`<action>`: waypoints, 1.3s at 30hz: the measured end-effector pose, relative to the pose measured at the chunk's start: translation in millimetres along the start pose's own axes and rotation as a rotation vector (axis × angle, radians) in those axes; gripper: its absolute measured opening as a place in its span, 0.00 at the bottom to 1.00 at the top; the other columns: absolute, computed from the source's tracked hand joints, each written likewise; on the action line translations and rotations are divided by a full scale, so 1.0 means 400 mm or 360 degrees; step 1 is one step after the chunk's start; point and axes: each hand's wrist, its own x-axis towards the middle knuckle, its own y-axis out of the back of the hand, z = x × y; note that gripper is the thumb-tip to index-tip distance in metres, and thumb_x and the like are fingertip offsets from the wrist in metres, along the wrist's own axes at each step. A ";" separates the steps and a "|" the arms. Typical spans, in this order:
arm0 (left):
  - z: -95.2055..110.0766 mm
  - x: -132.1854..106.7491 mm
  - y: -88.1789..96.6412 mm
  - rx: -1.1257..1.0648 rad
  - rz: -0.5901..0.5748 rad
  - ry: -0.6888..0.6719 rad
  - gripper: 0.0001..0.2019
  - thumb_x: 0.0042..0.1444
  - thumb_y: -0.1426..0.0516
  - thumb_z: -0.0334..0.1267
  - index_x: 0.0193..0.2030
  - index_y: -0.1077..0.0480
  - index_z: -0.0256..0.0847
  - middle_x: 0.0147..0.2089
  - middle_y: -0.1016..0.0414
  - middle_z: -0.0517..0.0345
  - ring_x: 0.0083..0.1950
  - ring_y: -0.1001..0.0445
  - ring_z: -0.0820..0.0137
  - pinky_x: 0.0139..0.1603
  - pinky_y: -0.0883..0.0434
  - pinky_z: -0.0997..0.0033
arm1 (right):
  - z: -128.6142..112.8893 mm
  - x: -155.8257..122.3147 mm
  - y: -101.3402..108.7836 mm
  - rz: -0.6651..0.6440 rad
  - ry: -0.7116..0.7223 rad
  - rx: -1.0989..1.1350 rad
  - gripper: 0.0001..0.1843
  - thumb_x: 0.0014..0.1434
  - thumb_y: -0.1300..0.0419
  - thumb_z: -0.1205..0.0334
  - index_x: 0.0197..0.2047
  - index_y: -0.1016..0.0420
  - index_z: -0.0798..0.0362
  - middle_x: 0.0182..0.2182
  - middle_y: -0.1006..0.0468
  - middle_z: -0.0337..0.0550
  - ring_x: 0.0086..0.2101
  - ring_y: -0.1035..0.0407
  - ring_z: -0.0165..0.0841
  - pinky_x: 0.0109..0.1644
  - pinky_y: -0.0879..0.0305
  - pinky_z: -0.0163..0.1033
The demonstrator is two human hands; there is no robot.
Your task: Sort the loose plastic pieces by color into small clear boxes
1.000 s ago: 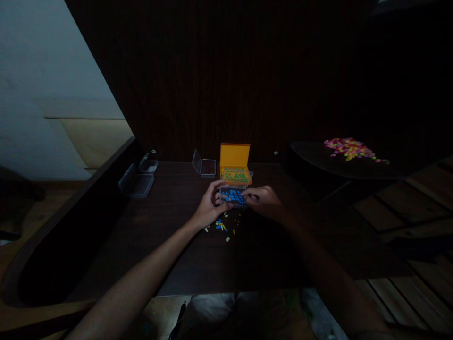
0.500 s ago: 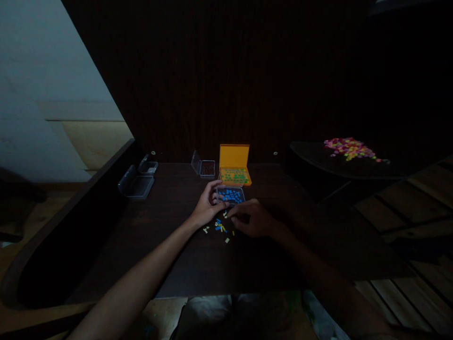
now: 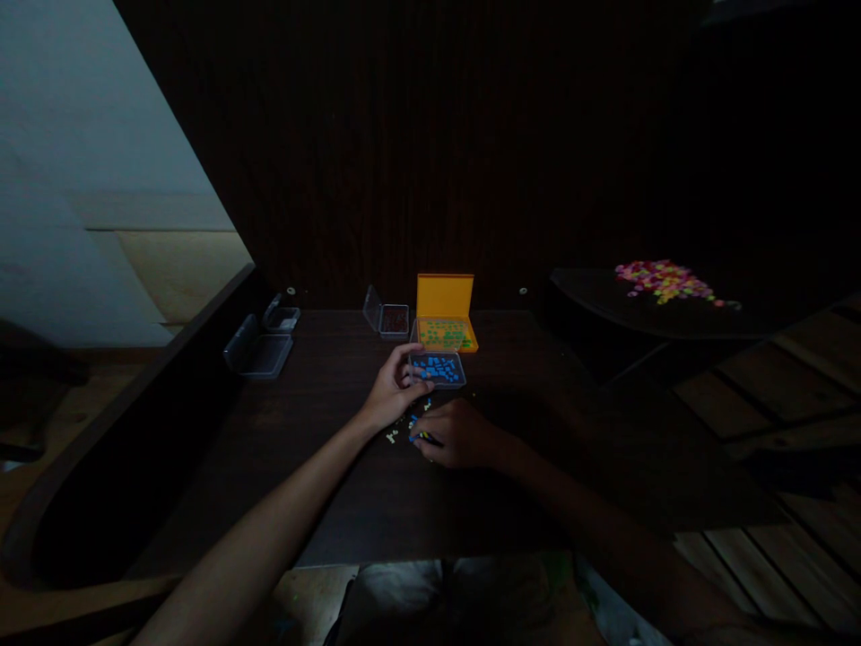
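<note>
A small clear box (image 3: 439, 369) of blue pieces lies on the dark table (image 3: 350, 484), just in front of an open orange box (image 3: 445, 316) holding green pieces. My left hand (image 3: 391, 391) rests beside the clear box, its curled fingers touching the box's left edge. My right hand (image 3: 454, 434) is lowered over a scatter of tiny blue, yellow and white pieces (image 3: 404, 429), fingers bent and pinched together at them. What the fingertips hold is too small to make out.
Three more clear boxes stand open at the back: one (image 3: 389, 318) by the orange box, two (image 3: 262, 350) at the table's left edge. A heap of pink and yellow pieces (image 3: 663, 282) lies on a dark round surface to the right. A wooden floor shows around.
My right hand has left the clear box's right side and come down and left onto the loose pieces. My left hand stays at the box.
</note>
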 end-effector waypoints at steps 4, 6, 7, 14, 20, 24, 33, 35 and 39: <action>0.001 -0.001 -0.002 0.0013 0.0003 0.0002 0.32 0.43 0.34 0.33 0.55 0.39 0.41 0.35 0.29 0.62 0.35 0.28 0.74 0.38 0.30 0.73 | 0.000 0.001 -0.005 -0.0009 -0.0006 0.0059 0.07 0.57 0.41 0.65 0.38 0.22 0.54 0.30 0.20 0.42 0.28 0.29 0.31 0.34 0.41 0.33; 0.001 -0.002 -0.004 0.0017 -0.0002 0.0002 0.32 0.43 0.34 0.33 0.56 0.39 0.41 0.35 0.29 0.62 0.36 0.28 0.73 0.39 0.30 0.72 | 0.000 0.002 -0.008 0.0002 -0.0016 0.0096 0.07 0.57 0.40 0.66 0.39 0.22 0.54 0.30 0.20 0.42 0.28 0.29 0.30 0.34 0.40 0.33; 0.001 -0.003 -0.004 0.0018 -0.0001 -0.0002 0.32 0.43 0.34 0.33 0.55 0.39 0.42 0.35 0.29 0.62 0.37 0.28 0.73 0.39 0.30 0.72 | -0.001 0.003 -0.009 0.0009 -0.0017 0.0110 0.07 0.57 0.40 0.66 0.39 0.22 0.54 0.30 0.20 0.41 0.27 0.29 0.30 0.33 0.40 0.33; 0.000 -0.005 -0.006 0.0012 -0.0012 -0.0026 0.30 0.43 0.34 0.32 0.54 0.38 0.42 0.38 0.29 0.60 0.38 0.28 0.71 0.39 0.29 0.71 | -0.008 0.008 -0.010 0.0066 0.0001 0.0138 0.04 0.55 0.39 0.68 0.35 0.23 0.54 0.29 0.22 0.40 0.28 0.30 0.30 0.34 0.39 0.33; 0.001 -0.005 -0.005 0.0005 -0.0010 -0.0008 0.32 0.43 0.34 0.32 0.55 0.38 0.42 0.39 0.29 0.60 0.38 0.29 0.73 0.39 0.30 0.72 | -0.012 0.010 -0.006 0.0068 0.0008 0.0162 0.06 0.56 0.39 0.68 0.38 0.23 0.53 0.33 0.22 0.41 0.31 0.29 0.30 0.37 0.37 0.33; 0.000 -0.003 -0.006 -0.0006 0.0014 -0.0060 0.31 0.41 0.34 0.31 0.54 0.37 0.43 0.49 0.30 0.55 0.39 0.29 0.74 0.39 0.29 0.73 | -0.007 0.009 -0.011 0.0064 0.0016 0.0164 0.04 0.55 0.39 0.68 0.35 0.23 0.54 0.31 0.22 0.40 0.29 0.30 0.29 0.35 0.37 0.33; 0.001 -0.007 -0.010 -0.0029 -0.0009 -0.0037 0.32 0.41 0.34 0.31 0.55 0.38 0.43 0.52 0.31 0.52 0.41 0.27 0.72 0.39 0.29 0.72 | -0.011 0.010 -0.015 0.0095 0.0014 0.0168 0.05 0.55 0.39 0.68 0.34 0.22 0.54 0.26 0.25 0.38 0.25 0.34 0.28 0.32 0.40 0.32; 0.004 -0.008 -0.010 -0.0024 -0.0012 -0.0023 0.32 0.41 0.34 0.30 0.55 0.38 0.43 0.51 0.31 0.53 0.40 0.27 0.72 0.38 0.29 0.73 | -0.011 0.012 -0.006 0.0098 0.0032 0.0245 0.04 0.54 0.39 0.68 0.34 0.22 0.55 0.25 0.26 0.38 0.25 0.35 0.27 0.32 0.40 0.32; 0.009 -0.007 -0.010 -0.0024 -0.0022 -0.0035 0.31 0.41 0.36 0.29 0.54 0.37 0.43 0.50 0.30 0.54 0.40 0.27 0.73 0.39 0.28 0.73 | -0.002 0.012 0.044 0.0113 -0.0052 0.0482 0.05 0.55 0.38 0.65 0.34 0.22 0.55 0.21 0.31 0.34 0.23 0.37 0.26 0.32 0.41 0.32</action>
